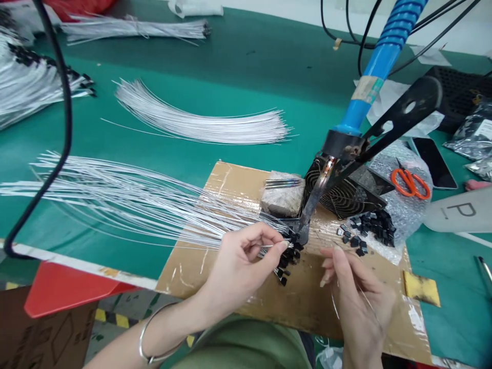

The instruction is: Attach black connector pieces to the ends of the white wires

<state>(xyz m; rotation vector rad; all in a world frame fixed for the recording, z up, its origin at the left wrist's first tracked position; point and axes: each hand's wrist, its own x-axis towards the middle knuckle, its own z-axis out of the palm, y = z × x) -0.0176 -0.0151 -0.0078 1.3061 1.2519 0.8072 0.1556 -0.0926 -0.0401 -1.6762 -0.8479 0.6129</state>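
My left hand (246,261) is closed in a pinch on a thin white wire (282,246), close to its end. Beneath the fingers lie several wire ends fitted with small black connectors (286,266). From there a loose spread of white wires (154,202) runs off to the left. My right hand (361,287), also pinching, holds a thin silvery strand (336,303), apparently solder wire, that loops below the fingers. Between and beyond the hands, a soldering iron (367,92) with a blue handle points down, its tip end (317,197) close to the black connectors.
Cardboard (215,200) covers the bench under the hands. A pale block (282,200) and a black fan (332,189) stand behind. Loose black connectors (374,228), orange scissors (409,183), a phone (434,161) and a yellow sponge (422,288) lie right. Another wire bundle (207,123) lies behind.
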